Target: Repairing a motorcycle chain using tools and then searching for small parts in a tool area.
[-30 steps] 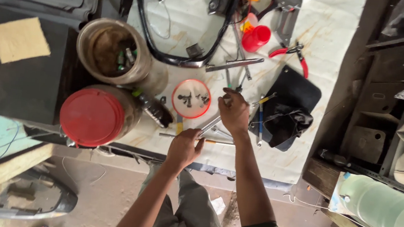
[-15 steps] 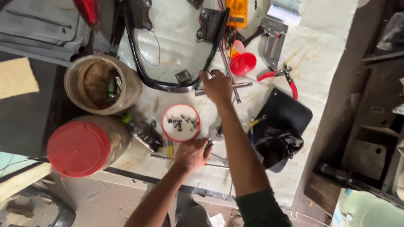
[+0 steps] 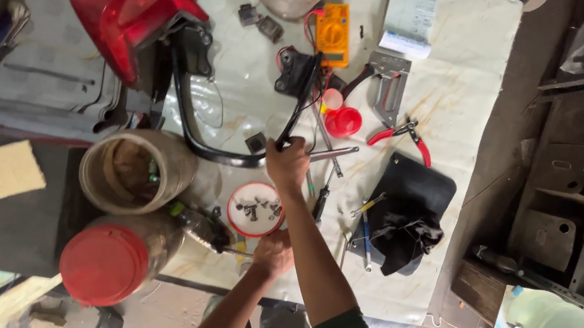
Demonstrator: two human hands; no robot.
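Black curved frame (image 3: 235, 157) at frame centre on worktop (image 3: 457, 80), one end under red lamp lens (image 3: 118, 8) upper left. Right hand (image 3: 286, 162) closed on frame's bend; left hand (image 3: 273, 251) below, grip unclear. One lidful of loose screws (image 3: 254, 209) between hands; refitting seemingly pending. Two jars (image 3: 136, 170), one pliers (image 3: 402, 134), one yellow meter (image 3: 333, 34).

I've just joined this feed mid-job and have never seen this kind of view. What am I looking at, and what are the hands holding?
One camera on a person's head looks straight down at a cluttered workbench; there is no robot. The right hand grips a curved black frame attached to a red tail lamp. The left hand rests at the bench's near edge, beside a round lid holding screws; whether it holds anything is unclear. Nearby lie a yellow multimeter, red-handled pliers, a red cup and a red-lidded jar.
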